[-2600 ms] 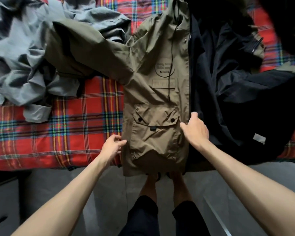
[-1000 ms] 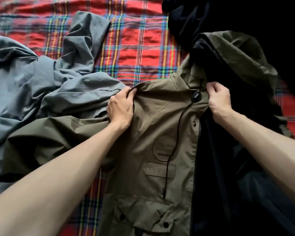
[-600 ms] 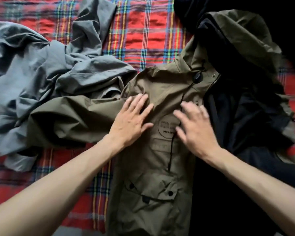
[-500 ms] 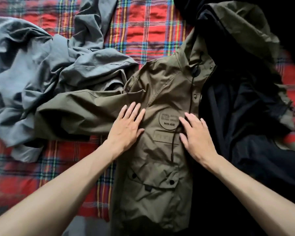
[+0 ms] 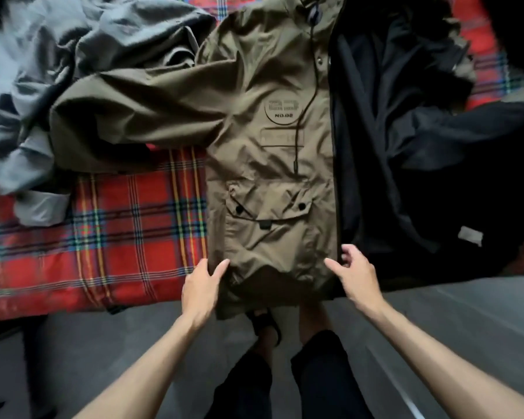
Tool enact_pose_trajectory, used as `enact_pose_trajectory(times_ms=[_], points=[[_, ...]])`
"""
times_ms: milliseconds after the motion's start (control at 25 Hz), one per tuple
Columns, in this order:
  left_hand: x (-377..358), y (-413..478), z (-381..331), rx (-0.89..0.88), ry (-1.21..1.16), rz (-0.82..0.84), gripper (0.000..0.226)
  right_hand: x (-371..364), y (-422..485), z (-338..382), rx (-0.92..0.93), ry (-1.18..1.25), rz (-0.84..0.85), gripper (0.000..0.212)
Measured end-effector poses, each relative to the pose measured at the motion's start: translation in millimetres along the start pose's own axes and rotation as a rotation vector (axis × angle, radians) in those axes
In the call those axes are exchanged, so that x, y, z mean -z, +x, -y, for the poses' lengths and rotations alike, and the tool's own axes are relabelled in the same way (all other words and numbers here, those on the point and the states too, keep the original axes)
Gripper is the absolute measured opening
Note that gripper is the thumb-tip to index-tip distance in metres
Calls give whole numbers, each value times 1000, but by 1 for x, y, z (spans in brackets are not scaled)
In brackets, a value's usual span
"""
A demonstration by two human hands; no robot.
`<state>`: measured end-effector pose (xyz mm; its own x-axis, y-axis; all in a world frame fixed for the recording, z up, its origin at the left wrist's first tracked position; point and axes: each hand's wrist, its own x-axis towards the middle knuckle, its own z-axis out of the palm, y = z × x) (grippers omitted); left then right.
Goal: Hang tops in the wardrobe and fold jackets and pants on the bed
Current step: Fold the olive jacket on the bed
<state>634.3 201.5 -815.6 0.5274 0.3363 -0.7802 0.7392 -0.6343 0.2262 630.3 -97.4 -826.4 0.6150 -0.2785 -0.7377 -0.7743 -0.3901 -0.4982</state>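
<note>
An olive hooded jacket [image 5: 270, 164] lies face up on the red plaid bed [image 5: 118, 237], its hem hanging over the near edge. Its right half is thrown open, showing the black lining [image 5: 390, 146]. Its left sleeve [image 5: 118, 116] stretches out to the left. My left hand [image 5: 198, 290] rests on the hem's left corner, thumb on the fabric and fingers fairly straight. My right hand [image 5: 357, 276] is at the hem's right side by the front opening, its fingers spread and loosely bent, gripping nothing.
A crumpled grey garment [image 5: 28, 86] is heaped on the bed at the far left, partly under the olive sleeve. More dark clothing lies at the top right. Grey floor [image 5: 103, 343] and my feet [image 5: 263, 322] are below the bed edge.
Both hands have slid from the jacket's chest down to its hem at the bed edge. The view has dropped back with them.
</note>
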Motion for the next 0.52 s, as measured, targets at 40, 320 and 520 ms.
enact_pose_trajectory(times_ms=[40,320,520], points=[[-2,-3,10,13,-37,38,61,-4,-10,-11,-36,-28,27,30],[-20,-22,46,13,-333,171,40,-21,-48,-70,-286,171,-58,19],[-23,-30,58,-112,-509,189,16,-39,-47,-70,-490,1047,-1,14]])
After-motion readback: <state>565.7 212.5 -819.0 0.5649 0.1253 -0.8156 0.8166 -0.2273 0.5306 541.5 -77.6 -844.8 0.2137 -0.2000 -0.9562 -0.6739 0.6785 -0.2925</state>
